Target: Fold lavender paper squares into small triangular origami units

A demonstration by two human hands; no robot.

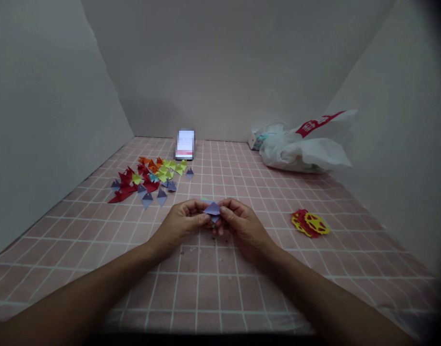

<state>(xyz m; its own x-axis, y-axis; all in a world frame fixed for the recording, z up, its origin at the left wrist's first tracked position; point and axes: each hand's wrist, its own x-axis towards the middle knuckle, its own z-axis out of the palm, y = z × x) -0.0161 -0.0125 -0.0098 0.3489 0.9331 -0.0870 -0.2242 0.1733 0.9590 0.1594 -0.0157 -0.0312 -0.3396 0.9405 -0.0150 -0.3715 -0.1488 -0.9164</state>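
Observation:
A small folded piece of purple origami paper [212, 210] is held up between my two hands over the middle of the table. My left hand [184, 218] pinches its left edge between thumb and fingers. On the other edge, my right hand [242, 221] grips it the same way, thumb on top. A bit of green shows behind and below the paper, but I cannot make out what it is. Beyond my left hand lies a spread of folded paper pieces [148, 185] in red, orange, yellow, purple and blue.
A phone [185, 144] with a lit screen leans at the back wall. At back right lie a white plastic bag [296, 151] and a tissue box [255, 139]. Yellow and red cut-out discs [317, 224] rest to the right on the pink checked tablecloth [220, 293]. Walls rise on three sides.

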